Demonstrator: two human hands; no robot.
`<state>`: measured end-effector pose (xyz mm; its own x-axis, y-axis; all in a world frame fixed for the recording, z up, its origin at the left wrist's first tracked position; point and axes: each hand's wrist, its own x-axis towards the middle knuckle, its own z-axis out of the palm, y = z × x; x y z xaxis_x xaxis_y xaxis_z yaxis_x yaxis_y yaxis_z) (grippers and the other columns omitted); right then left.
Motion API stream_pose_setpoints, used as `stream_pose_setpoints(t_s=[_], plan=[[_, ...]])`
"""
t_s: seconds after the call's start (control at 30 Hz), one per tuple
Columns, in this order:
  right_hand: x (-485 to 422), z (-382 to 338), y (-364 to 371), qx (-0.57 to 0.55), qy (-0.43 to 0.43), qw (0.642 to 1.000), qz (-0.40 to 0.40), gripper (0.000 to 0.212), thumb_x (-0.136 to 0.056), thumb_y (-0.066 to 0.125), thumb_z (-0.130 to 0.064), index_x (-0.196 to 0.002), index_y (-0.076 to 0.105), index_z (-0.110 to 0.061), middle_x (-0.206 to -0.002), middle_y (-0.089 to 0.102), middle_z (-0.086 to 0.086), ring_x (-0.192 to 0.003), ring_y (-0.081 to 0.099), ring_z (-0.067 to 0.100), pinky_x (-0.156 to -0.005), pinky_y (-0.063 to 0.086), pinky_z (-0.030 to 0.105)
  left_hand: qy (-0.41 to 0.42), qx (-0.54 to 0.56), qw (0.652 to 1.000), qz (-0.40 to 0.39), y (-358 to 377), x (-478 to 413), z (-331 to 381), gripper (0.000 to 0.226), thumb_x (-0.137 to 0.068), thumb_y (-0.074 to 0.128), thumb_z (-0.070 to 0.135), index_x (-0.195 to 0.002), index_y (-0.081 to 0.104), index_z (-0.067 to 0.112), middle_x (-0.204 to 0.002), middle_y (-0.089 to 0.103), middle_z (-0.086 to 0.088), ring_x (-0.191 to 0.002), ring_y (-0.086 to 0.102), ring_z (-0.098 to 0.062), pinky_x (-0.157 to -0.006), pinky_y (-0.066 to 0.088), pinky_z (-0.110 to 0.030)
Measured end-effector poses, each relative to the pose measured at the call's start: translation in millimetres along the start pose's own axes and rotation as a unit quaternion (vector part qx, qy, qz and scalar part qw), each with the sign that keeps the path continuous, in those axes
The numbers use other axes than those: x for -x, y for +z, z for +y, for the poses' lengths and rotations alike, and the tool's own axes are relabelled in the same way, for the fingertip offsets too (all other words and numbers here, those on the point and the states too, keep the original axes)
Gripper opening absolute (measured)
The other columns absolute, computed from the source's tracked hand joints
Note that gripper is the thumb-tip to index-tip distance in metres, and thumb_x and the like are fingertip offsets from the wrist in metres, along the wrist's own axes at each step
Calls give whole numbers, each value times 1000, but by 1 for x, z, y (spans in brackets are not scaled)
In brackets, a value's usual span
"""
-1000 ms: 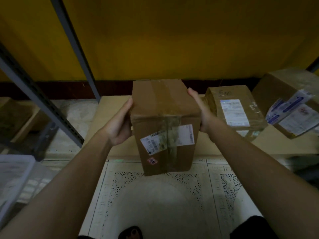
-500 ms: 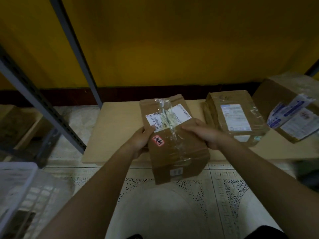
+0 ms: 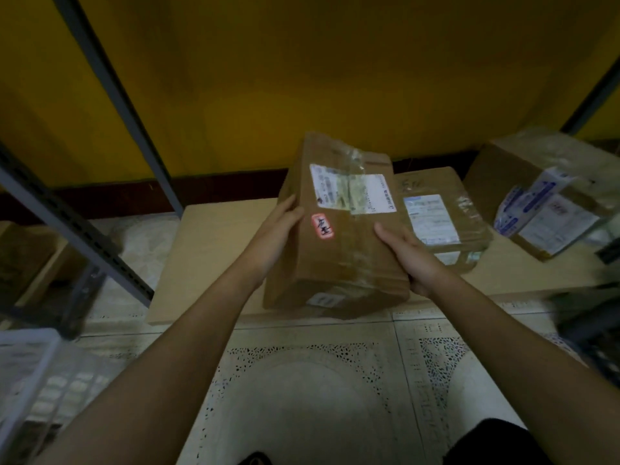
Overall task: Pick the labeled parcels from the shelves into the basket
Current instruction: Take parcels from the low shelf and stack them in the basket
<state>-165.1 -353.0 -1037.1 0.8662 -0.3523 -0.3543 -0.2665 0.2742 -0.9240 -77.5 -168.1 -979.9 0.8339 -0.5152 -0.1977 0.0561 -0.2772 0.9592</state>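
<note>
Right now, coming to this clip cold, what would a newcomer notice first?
The cardboard parcel held mid-frame between the left hand and right hand, its white shipping label and small red sticker facing up. Behind it glows a yellow wall; to its right a flat labeled parcel and a bigger labeled box lie on the low wooden shelf, and a white basket sits at lower left.
</note>
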Motion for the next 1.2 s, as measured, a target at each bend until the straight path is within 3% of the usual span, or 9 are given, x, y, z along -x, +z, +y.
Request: stream_pose_setpoints(t_s=[0.13, 0.23, 0.33, 0.47, 0.6, 0.73, 0.87, 1.07, 1.2], plan=[[41, -25, -50, -89, -62, 993, 54, 22, -92, 50, -36, -112, 57, -30, -104, 69, -2, -86, 69, 12, -68, 59, 25, 136, -75, 987, -41, 34, 12, 36, 41, -94, 50, 24, -134, 42, 31, -147, 31, 10, -135, 30, -7, -109, 31, -22], [80, -40, -95, -110, -122, 981, 106, 17, -94, 48, -30, -108, 57, -33, -102, 67, -6, -86, 66, 9, -72, 58, 25, 85, -179, 979, -52, 66, 5, 70, 83, -68, 66, 66, -138, 29, 44, -152, 20, 14, -140, 24, -15, -113, 28, -42], [122, -54, -137, -76, -171, 970, 154, 42, -93, 51, -28, -133, 40, -38, -117, 59, -13, -97, 63, 6, -75, 57, 20, 1, -171, 980, -105, 109, 6, 103, 121, -39, 65, 85, -141, 8, 53, -155, 12, 14, -140, 23, -22, -110, 30, -51], [193, -63, -216, 113, -243, 916, 300, 45, -97, 44, -18, -141, 34, -22, -139, 39, -11, -127, 36, 1, -98, 33, 1, 90, -127, 973, -170, 197, 29, 134, 98, -58, 71, 54, -144, 26, 37, -151, 25, 9, -131, 32, -12, -101, 36, -34], [253, -65, -295, 144, -211, 890, 378, 42, -100, 36, -22, -141, 35, -21, -145, 35, -9, -134, 26, 3, -116, 17, 22, 226, -90, 945, -219, 292, 48, 165, 57, -72, 72, 33, -124, 49, 35, -130, 46, 8, -115, 46, -10, -95, 45, -31], [309, -58, -338, -23, -153, 907, 392, 38, -99, 33, -40, -130, 50, -27, -131, 54, -7, -115, 52, 7, -102, 39, 30, 300, -7, 905, -303, 384, 60, 184, 43, -77, 71, 17, -114, 53, 29, -126, 51, 8, -118, 49, -11, -94, 45, -26], [348, -50, -371, -108, -165, 855, 480, 33, -98, 29, -44, -99, 58, -31, -99, 63, -4, -89, 57, 10, -84, 45, 30, 348, 32, 848, -399, 470, 65, 204, 40, -81, 64, -1, -111, 52, 22, -132, 50, -3, -125, 45, -12, -105, 38, -23], [349, -47, -435, -100, -215, 794, 560, 47, -96, 34, -51, -133, 47, -25, -124, 58, -2, -123, 47, 25, -106, 36, 46, 387, -7, 803, -453, 553, 55, 237, 36, -83, 63, 4, -116, 52, 15, -100, 50, 19, -103, 52, -2, -88, 43, -9], [311, -65, -464, -87, -141, 821, 546, 66, -82, 41, -71, -130, 50, -27, -124, 59, 0, -121, 49, 26, -100, 41, 47, 409, -59, 805, -426, 574, 13, 242, 43, -81, 68, 16, -121, 51, 15, -105, 45, 14, -90, 46, 8, -68, 38, 6]])
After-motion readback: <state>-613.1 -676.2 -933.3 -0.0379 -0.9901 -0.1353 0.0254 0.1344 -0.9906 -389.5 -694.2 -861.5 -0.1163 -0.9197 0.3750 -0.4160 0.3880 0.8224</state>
